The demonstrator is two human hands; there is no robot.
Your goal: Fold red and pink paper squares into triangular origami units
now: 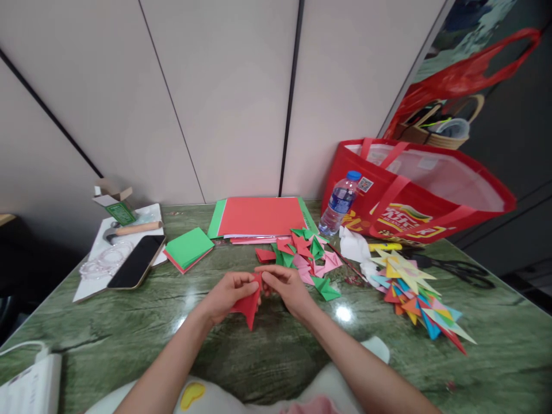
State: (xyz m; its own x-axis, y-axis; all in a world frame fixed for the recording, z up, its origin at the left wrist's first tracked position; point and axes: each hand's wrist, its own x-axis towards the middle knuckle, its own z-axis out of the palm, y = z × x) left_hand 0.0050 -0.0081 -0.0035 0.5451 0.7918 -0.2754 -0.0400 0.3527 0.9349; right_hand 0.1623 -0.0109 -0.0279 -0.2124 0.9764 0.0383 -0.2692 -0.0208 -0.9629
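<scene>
My left hand (228, 294) and my right hand (285, 286) meet over the green marbled table (142, 322), both pinched on a folded red paper piece (249, 306) whose point hangs down between them. Just beyond my hands lies a heap of small folded red, green and pink paper pieces (307, 256). A stack of red and green paper sheets (259, 217) rests further back, and a smaller pad of green square sheets (188, 247) sits to its left.
A black phone (137, 261), a hammer (129, 229) and a small open box (115, 204) lie on a white sheet at left. A water bottle (340, 204) and red tote bag (414, 190) stand at back right. Multicoloured folded stars (416, 293) and scissors (461, 269) lie at right.
</scene>
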